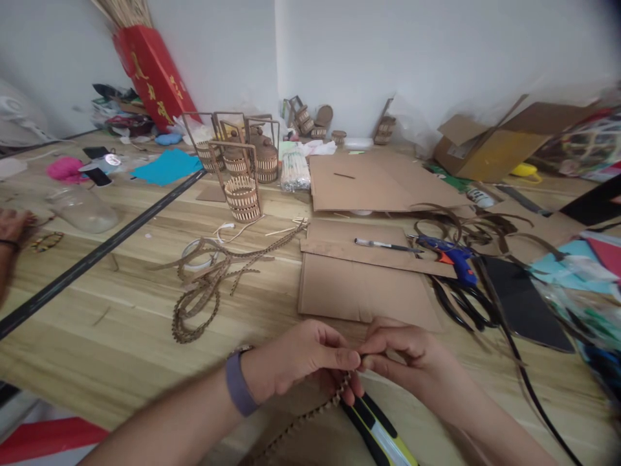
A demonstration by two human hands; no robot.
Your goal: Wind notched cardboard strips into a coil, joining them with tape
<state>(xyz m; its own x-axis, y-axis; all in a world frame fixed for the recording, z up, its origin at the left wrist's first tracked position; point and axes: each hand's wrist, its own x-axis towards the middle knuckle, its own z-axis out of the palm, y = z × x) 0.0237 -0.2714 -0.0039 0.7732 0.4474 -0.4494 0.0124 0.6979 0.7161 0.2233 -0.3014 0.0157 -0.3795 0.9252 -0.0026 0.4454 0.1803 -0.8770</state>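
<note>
Between thumb and fingers, my left hand [320,356] pinches a corrugated cardboard strip [317,409] whose ridged length trails down toward the bottom of the view. My right hand [400,353] meets it fingertip to fingertip, closed at the strip's upper end; what lies between its fingers is mostly hidden. Just below both hands lies a yellow and black utility knife [381,430]. A loose pile of similar ridged strips [196,310] rests to the left, and flat cardboard sheets [363,285] lie beyond my hands.
Small cardboard-and-stick baskets [242,197] stand at the back. To the right are a blue glue gun [453,259], black-handled scissors [468,304], a pen [383,244] and a cable [528,382]. A glass jar [85,210] lies at left, near another person's hand [14,225].
</note>
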